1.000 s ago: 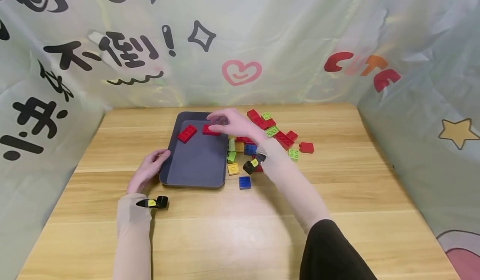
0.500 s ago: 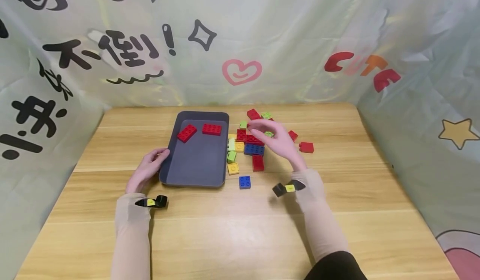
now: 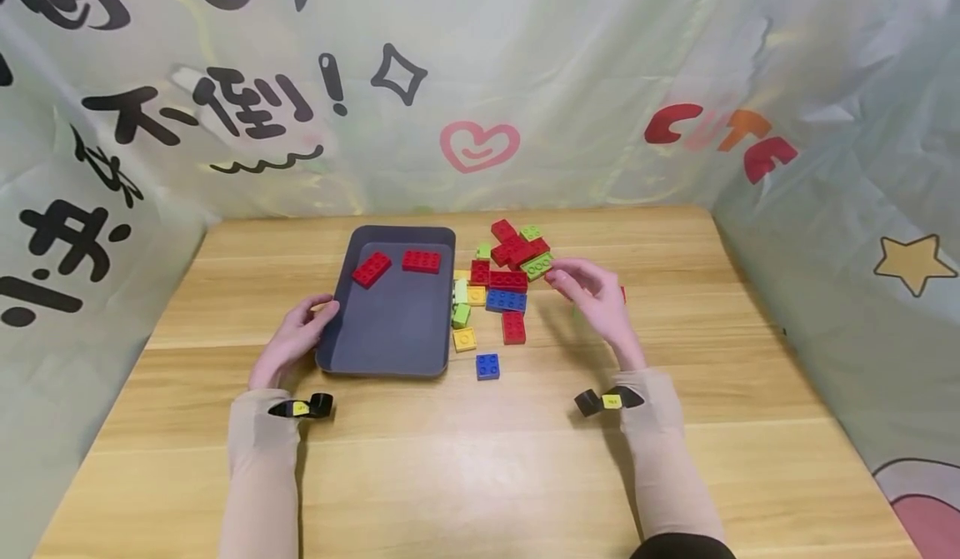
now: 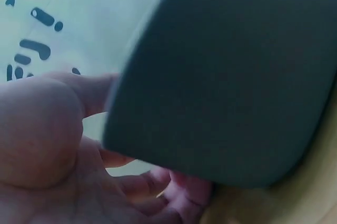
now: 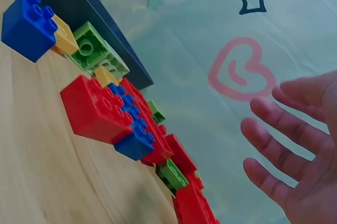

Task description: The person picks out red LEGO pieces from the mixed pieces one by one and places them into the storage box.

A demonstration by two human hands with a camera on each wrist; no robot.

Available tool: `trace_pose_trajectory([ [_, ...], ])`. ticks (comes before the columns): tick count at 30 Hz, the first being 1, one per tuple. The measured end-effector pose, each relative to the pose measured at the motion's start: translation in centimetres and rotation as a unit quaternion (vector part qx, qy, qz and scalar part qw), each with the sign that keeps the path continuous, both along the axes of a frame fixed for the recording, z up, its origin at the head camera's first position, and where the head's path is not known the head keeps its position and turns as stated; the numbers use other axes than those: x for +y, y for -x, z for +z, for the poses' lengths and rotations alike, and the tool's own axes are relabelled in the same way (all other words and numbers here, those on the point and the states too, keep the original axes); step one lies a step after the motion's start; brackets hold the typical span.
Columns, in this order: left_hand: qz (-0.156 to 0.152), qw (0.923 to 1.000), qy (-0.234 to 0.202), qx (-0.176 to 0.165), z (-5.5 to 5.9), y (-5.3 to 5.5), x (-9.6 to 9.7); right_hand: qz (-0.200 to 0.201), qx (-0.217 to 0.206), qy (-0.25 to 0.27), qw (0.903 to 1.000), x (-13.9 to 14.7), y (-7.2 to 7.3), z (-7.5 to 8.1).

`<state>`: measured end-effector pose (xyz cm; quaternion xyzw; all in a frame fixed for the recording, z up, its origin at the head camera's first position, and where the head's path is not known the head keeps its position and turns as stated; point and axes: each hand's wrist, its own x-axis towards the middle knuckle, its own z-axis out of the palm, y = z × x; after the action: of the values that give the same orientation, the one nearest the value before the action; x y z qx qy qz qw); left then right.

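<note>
My left hand (image 3: 294, 338) grips the left edge of a dark grey tray (image 3: 386, 326). In the left wrist view the thumb lies against the rim, and the other fingers curl beneath the tray (image 4: 226, 87). Two red toy building bricks, one tilted (image 3: 371, 269) and one straight (image 3: 422, 262), lie at the tray's far end. My right hand (image 3: 596, 301) hovers over the right part of a brick pile, close to a green brick (image 3: 537, 266). In the right wrist view, the fingers of this hand (image 5: 300, 150) are spread and loosely bent, holding nothing. It partly hides some bricks.
Right of the tray lie several loose bricks, among them a long blue brick (image 3: 506, 301), a red brick (image 3: 513, 327), a yellow brick (image 3: 464, 340) and a small blue brick (image 3: 487, 366). A printed cloth (image 3: 570, 151) stands around the wooden table (image 3: 450, 476).
My right hand has let go of the straight red brick in the tray and moved right, over the pile. My left hand has stayed on the tray's edge.
</note>
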<state>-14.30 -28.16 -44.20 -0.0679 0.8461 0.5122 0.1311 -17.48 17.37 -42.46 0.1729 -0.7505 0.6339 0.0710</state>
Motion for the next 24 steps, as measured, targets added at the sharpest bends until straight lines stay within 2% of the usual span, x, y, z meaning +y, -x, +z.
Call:
trace_pose_trajectory([
  [3, -0.015, 0.9972, 0.064, 0.036, 0.9, -0.3, 0.4, -0.022, -0.010, 0.018, 0.9995, 0.5, -0.1, -0.2],
  [7, -0.019, 0.9823, 0.160, 0.095, 2.9, -1.2, 1.5, -0.055, -0.017, 0.022, 0.9981, 1.1, 0.0, -0.6],
  [11, -0.015, 0.9658, 0.199, 0.165, 5.0, -2.1, 4.1, -0.096, -0.030, 0.069, 0.9926, 1.4, 0.0, -1.0],
  [15, -0.025, 0.9455, 0.223, 0.235, 6.0, -2.5, 7.7, -0.129, -0.052, 0.155, 0.9780, 1.4, 0.0, -1.6],
  [17, -0.044, 0.9364, 0.246, 0.246, 6.3, -2.6, 9.7, -0.134, -0.058, 0.195, 0.9698, 1.3, -0.1, -1.9],
  [19, -0.080, 0.9273, 0.276, 0.240, 6.6, -2.7, 11.6, -0.135, -0.058, 0.232, 0.9616, 1.3, -0.1, -2.3],
  [21, -0.126, 0.9196, 0.303, 0.215, 7.0, -2.7, 13.3, -0.130, -0.050, 0.268, 0.9534, 1.3, -0.1, -2.8],
  [24, -0.192, 0.9064, 0.333, 0.175, 7.5, -2.9, 15.7, -0.121, -0.050, 0.328, 0.9357, 1.3, -0.1, -3.7],
])
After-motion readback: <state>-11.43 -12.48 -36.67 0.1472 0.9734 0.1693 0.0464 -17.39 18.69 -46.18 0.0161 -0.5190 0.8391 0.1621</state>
